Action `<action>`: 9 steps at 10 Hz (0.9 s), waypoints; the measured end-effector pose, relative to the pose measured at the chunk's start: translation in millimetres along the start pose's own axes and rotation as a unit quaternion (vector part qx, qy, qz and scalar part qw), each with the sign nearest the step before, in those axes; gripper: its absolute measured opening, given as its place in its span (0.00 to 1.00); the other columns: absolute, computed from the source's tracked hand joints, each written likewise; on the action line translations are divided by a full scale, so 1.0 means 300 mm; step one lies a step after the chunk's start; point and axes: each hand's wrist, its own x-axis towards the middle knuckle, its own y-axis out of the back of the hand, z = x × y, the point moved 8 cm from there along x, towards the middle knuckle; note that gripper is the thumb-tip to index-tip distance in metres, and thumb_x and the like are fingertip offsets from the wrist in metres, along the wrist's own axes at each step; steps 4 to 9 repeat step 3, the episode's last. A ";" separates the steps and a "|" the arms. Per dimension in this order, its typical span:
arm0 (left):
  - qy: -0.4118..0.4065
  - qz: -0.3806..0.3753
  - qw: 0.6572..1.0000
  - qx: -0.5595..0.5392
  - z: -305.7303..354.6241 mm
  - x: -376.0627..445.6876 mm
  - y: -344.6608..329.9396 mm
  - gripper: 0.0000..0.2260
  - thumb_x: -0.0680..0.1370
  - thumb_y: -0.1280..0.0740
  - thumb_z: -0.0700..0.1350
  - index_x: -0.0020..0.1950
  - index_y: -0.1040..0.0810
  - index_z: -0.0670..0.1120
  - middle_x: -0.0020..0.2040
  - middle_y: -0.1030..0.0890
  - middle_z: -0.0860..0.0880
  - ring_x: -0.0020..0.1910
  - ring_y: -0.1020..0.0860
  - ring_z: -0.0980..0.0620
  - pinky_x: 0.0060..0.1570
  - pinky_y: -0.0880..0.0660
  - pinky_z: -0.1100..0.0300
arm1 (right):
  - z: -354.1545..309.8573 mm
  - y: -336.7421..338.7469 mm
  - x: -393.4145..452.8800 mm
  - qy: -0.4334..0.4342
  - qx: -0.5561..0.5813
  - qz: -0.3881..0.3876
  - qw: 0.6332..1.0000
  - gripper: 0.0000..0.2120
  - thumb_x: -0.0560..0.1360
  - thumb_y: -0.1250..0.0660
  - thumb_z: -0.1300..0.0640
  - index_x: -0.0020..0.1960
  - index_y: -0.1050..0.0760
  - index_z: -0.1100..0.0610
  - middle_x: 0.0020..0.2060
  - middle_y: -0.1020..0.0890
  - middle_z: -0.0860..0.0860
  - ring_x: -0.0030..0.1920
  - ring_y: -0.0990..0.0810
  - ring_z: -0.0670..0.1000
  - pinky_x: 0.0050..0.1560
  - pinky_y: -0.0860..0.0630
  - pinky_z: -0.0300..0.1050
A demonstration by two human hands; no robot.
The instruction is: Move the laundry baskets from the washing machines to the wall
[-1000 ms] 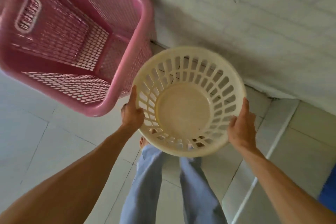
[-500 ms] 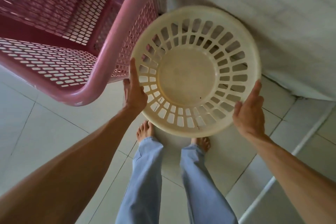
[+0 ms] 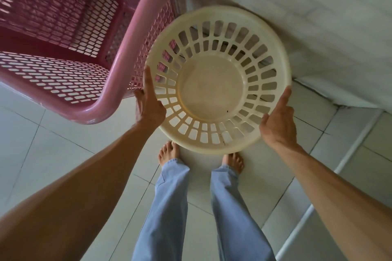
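A round cream laundry basket (image 3: 212,89) with slotted sides sits low by the white wall (image 3: 318,27), just ahead of my bare feet. My left hand (image 3: 149,104) grips its left rim, thumb along the edge. On the right rim rests my right hand (image 3: 277,121), thumb stretched up along it. A large pink rectangular basket (image 3: 63,48) with mesh sides stands right next to it on the left, against the same wall. Whether the cream basket rests on the floor cannot be told.
Pale floor tiles (image 3: 53,154) spread to the left and behind me. A white strip (image 3: 314,207) runs diagonally across the floor at the right. My legs in light blue trousers (image 3: 169,207) stand directly under the cream basket.
The cream basket and both hands have come lower and nearer the wall, close beside the pink basket. My view has tipped down, showing both feet.
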 end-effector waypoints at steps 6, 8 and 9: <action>0.035 -0.238 0.966 0.090 0.275 -0.325 0.242 0.41 0.76 0.33 0.47 0.79 0.58 0.58 0.69 0.38 0.37 0.66 0.33 0.34 0.60 0.27 0.40 | -0.169 0.250 -0.379 -0.014 0.056 0.027 0.998 0.28 0.77 0.34 0.59 0.75 0.38 0.59 0.68 0.30 0.59 0.64 0.25 0.59 0.60 0.22 0.55; 0.035 -0.238 0.966 0.090 0.275 -0.325 0.242 0.41 0.76 0.33 0.47 0.79 0.58 0.58 0.69 0.38 0.37 0.66 0.33 0.34 0.60 0.27 0.40 | -0.169 0.250 -0.379 -0.014 0.056 0.027 0.998 0.28 0.77 0.34 0.59 0.75 0.38 0.59 0.68 0.30 0.59 0.64 0.25 0.59 0.60 0.22 0.55; 0.035 -0.238 0.966 0.090 0.275 -0.325 0.242 0.41 0.76 0.33 0.47 0.79 0.58 0.58 0.69 0.38 0.37 0.66 0.33 0.34 0.60 0.27 0.40 | -0.169 0.250 -0.379 -0.014 0.056 0.027 0.998 0.28 0.77 0.34 0.59 0.75 0.38 0.59 0.68 0.30 0.59 0.64 0.25 0.59 0.60 0.22 0.55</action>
